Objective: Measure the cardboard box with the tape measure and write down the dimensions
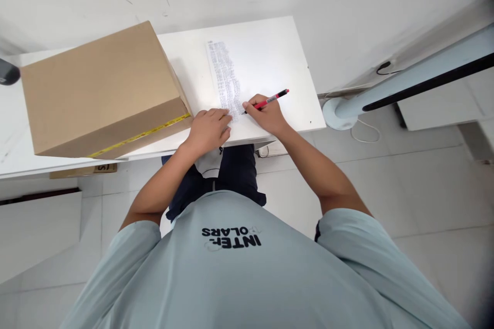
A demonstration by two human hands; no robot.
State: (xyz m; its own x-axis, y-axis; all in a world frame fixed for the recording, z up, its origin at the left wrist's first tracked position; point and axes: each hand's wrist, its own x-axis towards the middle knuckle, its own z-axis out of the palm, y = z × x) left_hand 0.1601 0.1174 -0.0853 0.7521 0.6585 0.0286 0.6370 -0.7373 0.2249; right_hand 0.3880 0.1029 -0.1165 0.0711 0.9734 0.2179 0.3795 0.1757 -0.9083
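A sheet of paper (226, 74) covered in handwriting lies on the white table (185, 51), its right part hard to tell from the tabletop. My right hand (266, 113) is closed around a red and black pen (272, 98). The pen's tip points down at the sheet, close to the lower end of the writing. My left hand (210, 128) rests flat with its fingers spread at the lower left of the sheet, fingertips touching it.
A large cardboard box (100, 87) with yellow tape stands on the table just left of my left hand. A dark rounded object (8, 73) sits at the far left. Right of the table, a pale blue column on a round base (339, 114) stands with a cable.
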